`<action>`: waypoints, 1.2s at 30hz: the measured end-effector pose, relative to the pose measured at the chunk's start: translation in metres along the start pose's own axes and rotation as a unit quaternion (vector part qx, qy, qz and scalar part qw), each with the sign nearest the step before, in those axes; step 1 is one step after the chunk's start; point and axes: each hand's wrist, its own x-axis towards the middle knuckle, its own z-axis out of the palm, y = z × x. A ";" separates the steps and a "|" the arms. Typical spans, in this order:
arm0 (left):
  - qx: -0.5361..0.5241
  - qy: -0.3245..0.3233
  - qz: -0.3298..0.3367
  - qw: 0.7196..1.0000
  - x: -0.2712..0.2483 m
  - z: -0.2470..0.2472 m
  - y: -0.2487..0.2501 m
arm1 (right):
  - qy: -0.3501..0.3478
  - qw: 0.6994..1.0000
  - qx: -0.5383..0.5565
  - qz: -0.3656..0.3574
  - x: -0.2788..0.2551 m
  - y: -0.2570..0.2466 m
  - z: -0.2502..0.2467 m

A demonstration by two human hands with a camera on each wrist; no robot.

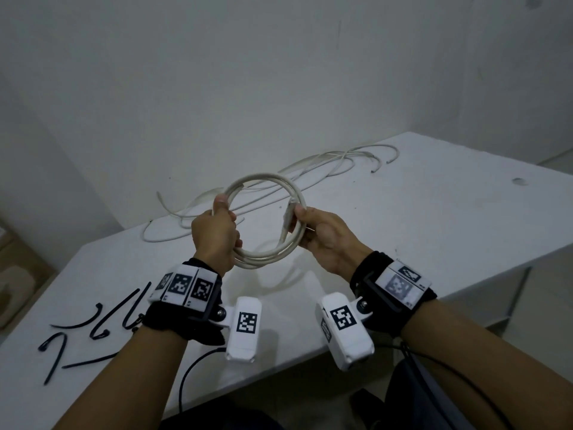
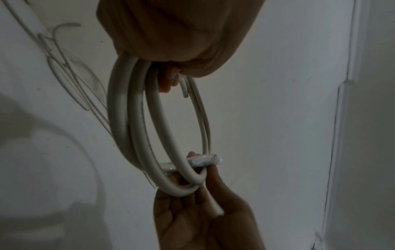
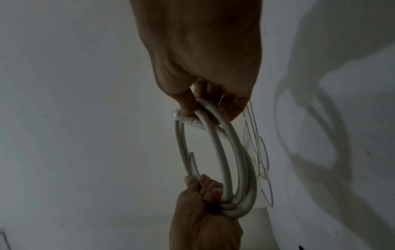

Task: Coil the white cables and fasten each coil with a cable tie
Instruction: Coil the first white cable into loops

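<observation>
Aloft, round white cable coil [image 1: 266, 218] – smooth loops, left hand [image 1: 214, 234] gripping, right hand [image 1: 322, 234] pinching its wrapped end

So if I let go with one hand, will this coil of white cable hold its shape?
Probably not for long. The coil has no tie on it, and only the left hand and right hand keep its loops together. The cable looks springy, so a loose end would likely unwind.

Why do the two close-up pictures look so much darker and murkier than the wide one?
Head view: evenly lit, coil and black cable ties sharp. Left wrist view: dim, left hand a soft blur, coil stretched oval. Right wrist view: dim and grainy, right hand blurred, coil's shadow large on the table.
</observation>
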 end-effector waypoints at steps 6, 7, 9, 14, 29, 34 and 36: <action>-0.010 -0.033 -0.021 0.999 0.005 -0.012 0.005 | 0.032 0.995 -0.095 -0.027 -0.004 -0.013 -0.001; 0.003 -0.048 -0.015 0.999 0.005 -0.015 0.007 | 0.043 0.990 -0.124 -0.045 -0.003 -0.015 -0.001; 0.042 -0.079 0.000 0.996 0.005 -0.021 0.012 | 0.050 0.967 -0.220 -0.122 -0.003 -0.023 0.004; 0.145 -0.146 0.038 0.978 -0.001 -0.029 0.032 | -0.056 0.765 -0.563 -0.308 0.007 -0.047 0.034; 0.098 -0.311 0.052 0.944 0.014 -0.134 0.045 | -0.217 0.746 -0.576 -0.257 0.033 -0.002 0.110; 0.094 -0.291 0.043 0.951 0.021 -0.180 0.031 | -0.251 0.783 -0.533 -0.200 0.035 0.034 0.148; 0.080 -0.274 0.014 0.958 0.026 -0.203 0.024 | -0.266 0.824 -0.475 -0.156 0.037 0.050 0.164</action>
